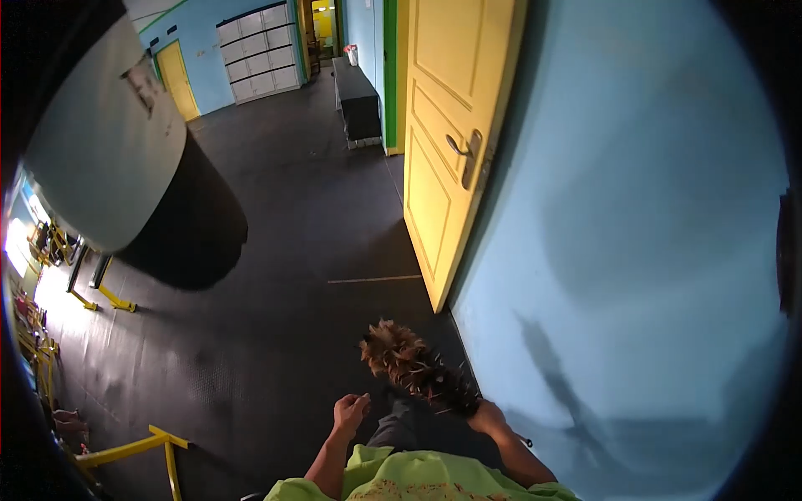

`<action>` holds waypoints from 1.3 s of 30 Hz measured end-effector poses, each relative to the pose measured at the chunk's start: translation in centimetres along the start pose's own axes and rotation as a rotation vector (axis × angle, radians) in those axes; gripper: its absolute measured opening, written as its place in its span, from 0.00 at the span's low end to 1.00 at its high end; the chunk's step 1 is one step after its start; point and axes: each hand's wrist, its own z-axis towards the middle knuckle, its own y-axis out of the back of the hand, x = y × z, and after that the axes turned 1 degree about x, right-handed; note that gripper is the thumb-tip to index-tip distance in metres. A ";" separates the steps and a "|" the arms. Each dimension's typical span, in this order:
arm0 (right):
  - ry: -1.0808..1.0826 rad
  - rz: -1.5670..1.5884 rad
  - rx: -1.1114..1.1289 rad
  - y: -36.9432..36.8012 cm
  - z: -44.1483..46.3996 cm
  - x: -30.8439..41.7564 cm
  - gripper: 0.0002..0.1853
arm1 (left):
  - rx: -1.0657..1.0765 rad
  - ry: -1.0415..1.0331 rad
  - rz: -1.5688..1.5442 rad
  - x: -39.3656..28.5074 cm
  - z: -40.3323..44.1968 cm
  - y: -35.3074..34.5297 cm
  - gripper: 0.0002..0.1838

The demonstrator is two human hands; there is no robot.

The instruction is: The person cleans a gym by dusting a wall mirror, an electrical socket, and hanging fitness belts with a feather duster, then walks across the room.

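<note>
A feather duster (409, 363) with brown and dark feathers points up and to the left in front of the body. At its lower right end, my right hand (486, 417) is closed round it, close to the blue wall (635, 275). My left hand (352, 411) is held lower left of the feathers, apart from them, with its fingers curled together; whether anything small is between them is too small to tell.
An open yellow door (443, 159) stands ahead beside the wall. A large black and white punching bag (180, 209) hangs at upper left. Yellow metal frames (125, 451) are at left. Farther off are a black cabinet (359, 104) and white lockers (261, 54).
</note>
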 end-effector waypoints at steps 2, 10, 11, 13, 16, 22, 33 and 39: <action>0.085 0.045 -0.024 -2.4 6.5 -0.4 0.23 | -0.032 -0.049 0.082 -2.6 5.1 0.0 0.11; 0.451 -0.093 0.139 0.1 27.9 4.8 0.22 | -0.166 -0.192 0.155 -21.5 17.7 -0.5 0.13; 0.488 -0.164 0.126 2.1 30.3 7.1 0.21 | -0.191 -0.196 0.156 -23.1 19.4 -0.1 0.13; 0.643 -0.165 0.008 4.0 36.2 10.1 0.21 | -0.261 -0.277 0.119 -25.4 23.1 1.5 0.13; 0.708 -0.164 -0.055 8.1 45.0 16.3 0.22 | -0.405 -0.321 -0.074 -27.5 29.7 4.2 0.12; 0.404 -0.198 0.179 13.3 67.1 25.5 0.21 | -0.482 -0.323 -0.273 -33.3 40.9 5.0 0.07; 0.533 0.128 0.032 20.9 87.8 36.3 0.27 | -0.593 0.038 -0.357 -38.8 61.2 13.6 0.12; -0.164 0.002 0.303 34.4 85.7 40.2 0.31 | -0.408 -0.070 -0.043 -57.3 79.5 16.4 0.24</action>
